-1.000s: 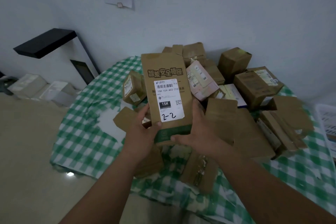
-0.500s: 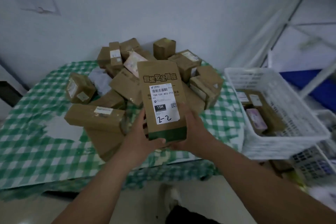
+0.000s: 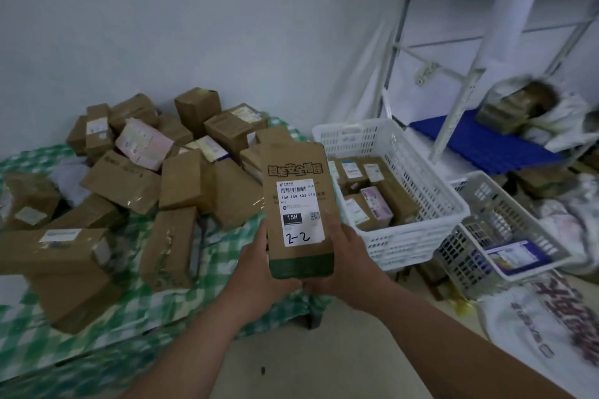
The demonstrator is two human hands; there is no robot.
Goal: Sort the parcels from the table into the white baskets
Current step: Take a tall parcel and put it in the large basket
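Both hands make the grip on one brown parcel [image 3: 296, 210], which stands upright in the air with its label toward the camera. The left hand [image 3: 259, 272] is curled around the lower left edge, with the thumb on the front near the green bottom band. The right hand [image 3: 348, 261] holds the lower right edge, and its fingers [image 3: 334, 220] lie up along that side, beside the label. The two hands meet under the parcel's bottom edge. The label [image 3: 299, 212] is white, with a barcode, a black field reading "15H", and "2-2" written by hand below it.

Just to the right of the grip, and behind it, stands a white basket [image 3: 418, 204] with several small parcels lying in it. Further right and lower is a second white basket [image 3: 505, 236] that holds a flat item with a purple and white face. Beyond it, at the far right, white bags [image 3: 547, 317] with printed letters lie on the floor, and a metal rack [image 3: 453, 107] with a blue shelf [image 3: 479, 142] stands behind the baskets.

To the left of the grip and behind it, the bench [image 3: 97, 317] carries a green and white checked cloth, and a pile of brown parcels [image 3: 181, 178] lies on it, one pink parcel [image 3: 142, 142] among them. The held parcel hangs above the right end of the bench, near the first basket.
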